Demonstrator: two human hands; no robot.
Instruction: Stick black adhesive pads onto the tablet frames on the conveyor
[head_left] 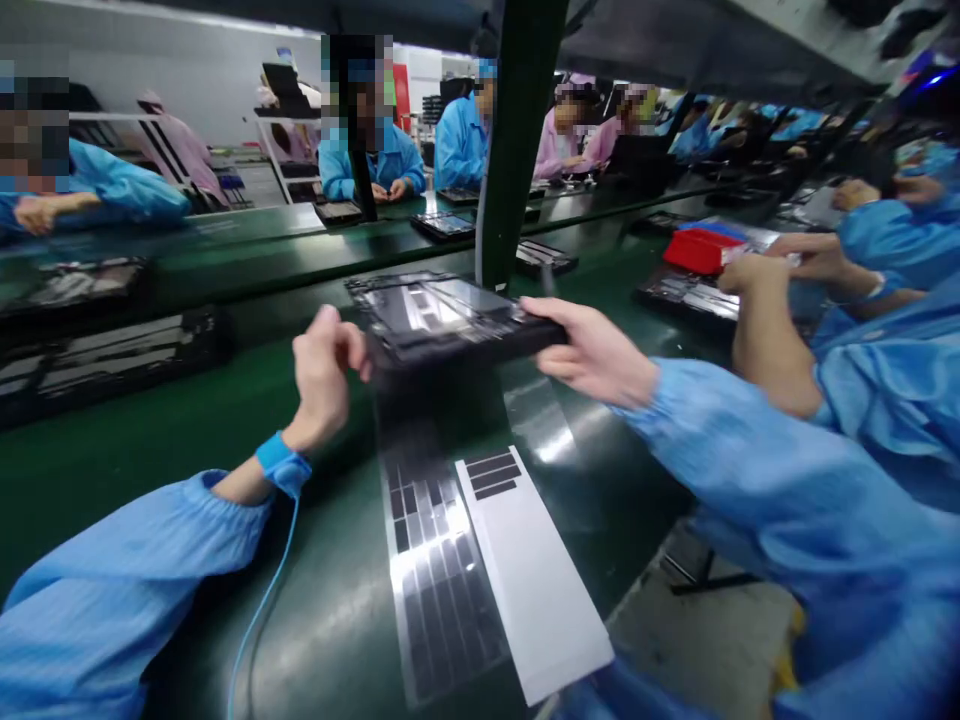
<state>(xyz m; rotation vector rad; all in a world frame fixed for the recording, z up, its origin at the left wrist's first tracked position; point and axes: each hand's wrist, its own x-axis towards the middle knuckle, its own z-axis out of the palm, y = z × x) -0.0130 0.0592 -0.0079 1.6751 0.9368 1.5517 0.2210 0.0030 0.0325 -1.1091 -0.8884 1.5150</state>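
- Gripping the right end of a black framed device [442, 312], the right hand [596, 345] in the head view has thumb above and fingers below.
- The device is raised over the table [322, 610], beyond two sheets, slightly blurred.
- The left hand [322, 375] has its fingers half curled just beside the device's left end; whether its grip touches it, I cannot tell.
- A blue wrist strap [283, 465] circles the left wrist.
- Beneath, a clear sheet [444, 600] with dark pieces lies beside a white sheet [544, 590] bearing dark strips near its far end.
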